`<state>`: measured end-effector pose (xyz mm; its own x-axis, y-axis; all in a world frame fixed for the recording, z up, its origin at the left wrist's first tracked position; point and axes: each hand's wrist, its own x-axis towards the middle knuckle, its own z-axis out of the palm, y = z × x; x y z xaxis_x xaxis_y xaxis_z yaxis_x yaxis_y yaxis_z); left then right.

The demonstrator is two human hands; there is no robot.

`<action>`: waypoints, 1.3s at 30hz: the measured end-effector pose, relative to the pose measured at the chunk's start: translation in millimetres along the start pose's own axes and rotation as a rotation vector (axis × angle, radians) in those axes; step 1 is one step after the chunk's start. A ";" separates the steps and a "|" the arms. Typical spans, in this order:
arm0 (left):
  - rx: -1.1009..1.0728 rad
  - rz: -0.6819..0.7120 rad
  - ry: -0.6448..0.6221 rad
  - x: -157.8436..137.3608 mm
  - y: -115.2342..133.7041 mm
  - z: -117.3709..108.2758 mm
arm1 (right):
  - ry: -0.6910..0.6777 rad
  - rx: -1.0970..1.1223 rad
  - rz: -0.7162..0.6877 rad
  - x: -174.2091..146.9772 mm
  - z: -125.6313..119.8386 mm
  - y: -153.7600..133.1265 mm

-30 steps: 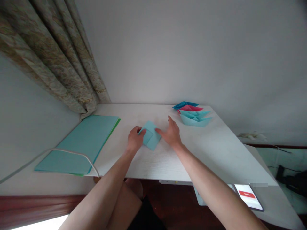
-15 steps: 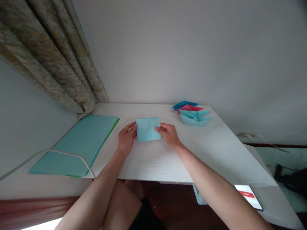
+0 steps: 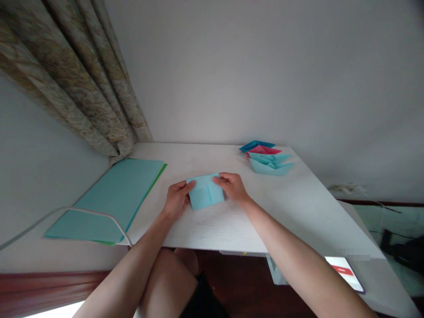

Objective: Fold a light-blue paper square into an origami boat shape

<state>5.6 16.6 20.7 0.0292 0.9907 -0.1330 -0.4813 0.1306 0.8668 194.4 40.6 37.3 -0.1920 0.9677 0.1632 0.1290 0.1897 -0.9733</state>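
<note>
A light blue folded paper point(image 3: 206, 194), roughly rectangular with a crease running down its middle, is held between my hands over the white table. My left hand point(image 3: 177, 199) pinches its left edge, thumb on the front face and fingers behind. On the upper right corner, my right hand point(image 3: 232, 186) grips it the same way. The paper tilts, its left side lower than its right. Behind it to the right stand folded paper boats: a dark blue one point(image 3: 256, 145), a pink one point(image 3: 266, 150) and light blue ones point(image 3: 271, 168).
Large light blue sheets point(image 3: 112, 201) with green edges beneath lie at the left of the table point(image 3: 212, 234). A pale cable point(image 3: 89, 212) crosses them. A phone point(image 3: 346, 274) rests at the near right. A patterned curtain point(image 3: 82, 79) hangs at the left.
The folded paper has come down toward me and tilted, left side lower. My left hand has dropped with it, its thumb now on the front face. My right hand has barely moved.
</note>
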 end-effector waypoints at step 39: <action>0.383 0.392 -0.079 -23.0 10.4 -2.0 | 0.145 -0.033 -0.164 -5.8 -11.1 -3.9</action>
<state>-1.9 -5.0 31.8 -0.0157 0.9659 0.2585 -0.1163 -0.2586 0.9590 205.8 36.1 41.9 -0.0715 0.9366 0.3429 0.1394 0.3498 -0.9264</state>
